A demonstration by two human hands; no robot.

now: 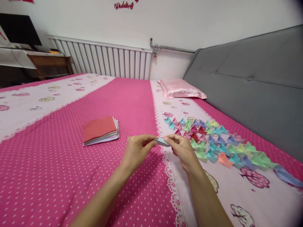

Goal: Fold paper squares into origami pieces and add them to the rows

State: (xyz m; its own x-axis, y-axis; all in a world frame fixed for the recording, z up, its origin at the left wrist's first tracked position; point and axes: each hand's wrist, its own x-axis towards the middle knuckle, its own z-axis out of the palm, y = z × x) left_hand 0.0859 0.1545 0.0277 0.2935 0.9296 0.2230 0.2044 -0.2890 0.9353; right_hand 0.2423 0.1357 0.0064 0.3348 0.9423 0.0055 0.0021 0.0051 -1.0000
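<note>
A small folded piece of light blue paper (pixel 162 142) is held up over the bed between my two hands. My left hand (pixel 139 147) pinches its left end between thumb and fingers. At the other end, my right hand (pixel 181 148) grips it the same way. To the right of my hands, several folded paper boats (pixel 223 160) in green, blue, pink, red, yellow and orange stand in rows on the bedspread. A stack of coloured paper (pixel 100 128), red sheet uppermost, lies to the left of my left hand.
The bed has a pink dotted bedspread (pixel 132 97) with white printed bands. A pink satin pillow (pixel 181 88) lies by the grey padded headboard (pixel 255 72). Beyond the bed are a white radiator (pixel 104 58), a pipe, and a desk (pixel 49 64) with a black monitor (pixel 20 30).
</note>
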